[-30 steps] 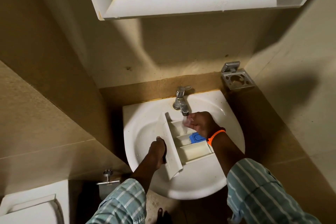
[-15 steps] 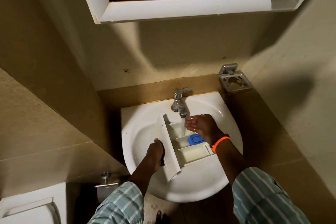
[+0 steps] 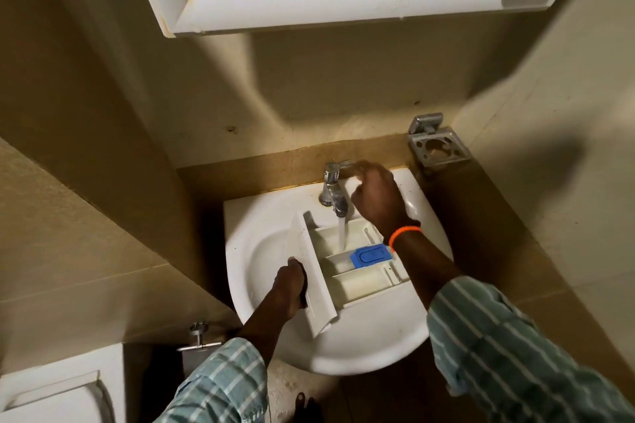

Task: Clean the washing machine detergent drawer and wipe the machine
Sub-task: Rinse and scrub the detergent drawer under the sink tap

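A white detergent drawer [image 3: 347, 271] lies in the white sink [image 3: 261, 251], its compartments facing up, with a blue insert [image 3: 371, 255] in the middle one. Water runs from the chrome tap [image 3: 332, 189] into the far compartment. My left hand [image 3: 288, 285] grips the drawer's front panel at its left side. My right hand [image 3: 376, 196], with an orange band at the wrist, is above the drawer's far end, its fingers closed on the tap's lever.
A metal holder [image 3: 437, 148] is fixed to the wall at the sink's right. A white mirror cabinet [image 3: 343, 7] hangs overhead. A toilet cistern [image 3: 58, 391] stands at the lower left, with a chrome valve [image 3: 198, 333] beside it. Walls close in on both sides.
My right hand has left the water stream over the drawer and risen to the tap's lever. My left hand has kept its hold on the drawer's front.
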